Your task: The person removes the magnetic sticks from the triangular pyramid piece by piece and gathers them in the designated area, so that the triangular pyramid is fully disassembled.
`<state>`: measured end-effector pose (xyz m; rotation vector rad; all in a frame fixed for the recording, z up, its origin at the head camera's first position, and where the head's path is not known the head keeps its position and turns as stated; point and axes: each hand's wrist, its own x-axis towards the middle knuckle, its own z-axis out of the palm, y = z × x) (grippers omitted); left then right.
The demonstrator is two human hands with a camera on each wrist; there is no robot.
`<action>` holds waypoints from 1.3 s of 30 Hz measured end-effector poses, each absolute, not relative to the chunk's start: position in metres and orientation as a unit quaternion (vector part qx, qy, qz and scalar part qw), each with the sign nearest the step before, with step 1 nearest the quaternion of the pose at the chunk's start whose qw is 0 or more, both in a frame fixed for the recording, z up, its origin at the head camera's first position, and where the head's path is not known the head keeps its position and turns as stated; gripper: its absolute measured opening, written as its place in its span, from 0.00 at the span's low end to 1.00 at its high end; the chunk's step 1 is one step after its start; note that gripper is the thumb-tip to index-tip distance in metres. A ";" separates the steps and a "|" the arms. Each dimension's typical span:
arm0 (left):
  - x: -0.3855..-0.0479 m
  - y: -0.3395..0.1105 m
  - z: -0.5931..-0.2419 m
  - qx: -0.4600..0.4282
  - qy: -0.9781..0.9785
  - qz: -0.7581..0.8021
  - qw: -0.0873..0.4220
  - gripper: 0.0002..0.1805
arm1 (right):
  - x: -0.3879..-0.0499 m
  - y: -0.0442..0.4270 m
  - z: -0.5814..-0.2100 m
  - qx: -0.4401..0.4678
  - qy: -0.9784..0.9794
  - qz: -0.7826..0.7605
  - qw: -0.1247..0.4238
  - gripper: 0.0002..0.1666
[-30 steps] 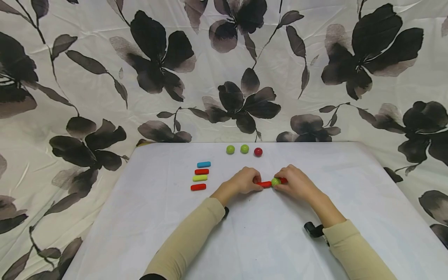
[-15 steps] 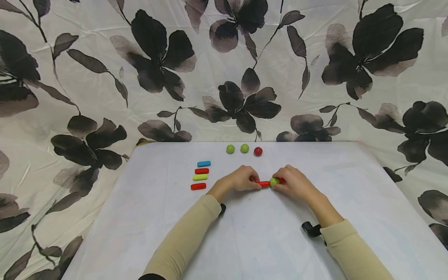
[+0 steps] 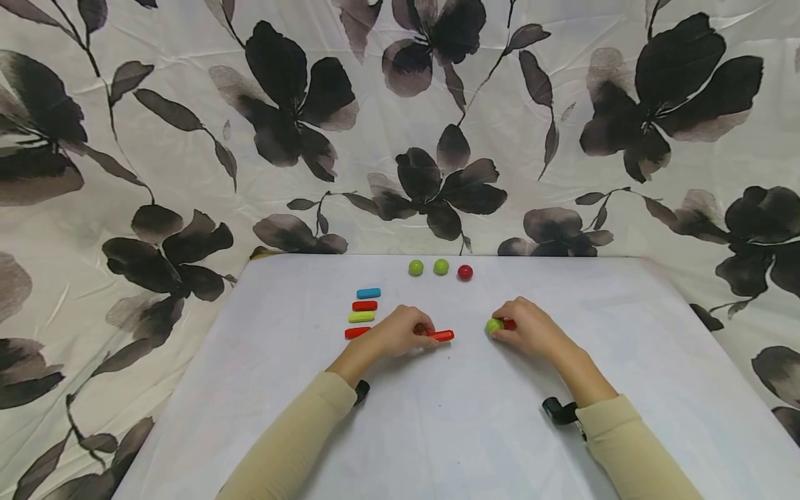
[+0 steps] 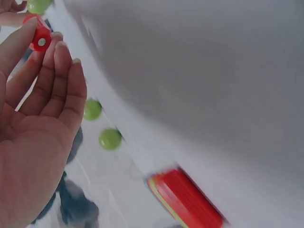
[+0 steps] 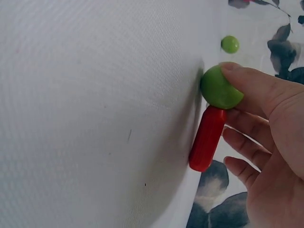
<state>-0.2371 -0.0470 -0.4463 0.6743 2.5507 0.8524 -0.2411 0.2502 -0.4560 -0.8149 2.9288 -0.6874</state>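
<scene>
My left hand (image 3: 400, 333) pinches a red rod (image 3: 442, 336) between thumb and fingers near the middle of the table. In the left wrist view a small white dot shows on the end of this rod (image 4: 40, 38). To the right, my right hand (image 3: 532, 329) pinches a green ball (image 5: 219, 89). A second red rod (image 5: 207, 140) meets the ball at one end and lies beneath the curved fingers. A gap of bare table separates the left rod from the ball.
Left of my left hand lies a column of rods: blue (image 3: 369, 293), red (image 3: 364, 305), yellow-green (image 3: 361, 317) and red (image 3: 356, 333), partly behind the wrist. Two green balls (image 3: 441, 267) and a red ball (image 3: 465, 273) sit near the far edge, before a flowered cloth.
My left hand has moved left with its red rod, whose end was at the green ball before and is now apart from it. The right hand has barely moved.
</scene>
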 end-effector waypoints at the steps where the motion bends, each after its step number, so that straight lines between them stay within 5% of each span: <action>1: -0.233 -0.054 -0.446 0.233 0.905 0.306 0.179 0.11 | -0.241 0.250 -0.456 -0.260 0.940 -0.221 0.013 0.18; 18: -0.209 -0.164 -0.454 0.210 0.925 0.299 0.104 0.08 | -0.241 0.250 -0.454 -0.263 0.938 -0.225 0.020 0.18; 39: -0.207 -0.183 -0.448 0.174 0.940 0.265 0.127 0.11 | -0.240 0.250 -0.454 -0.251 0.939 -0.232 0.034 0.19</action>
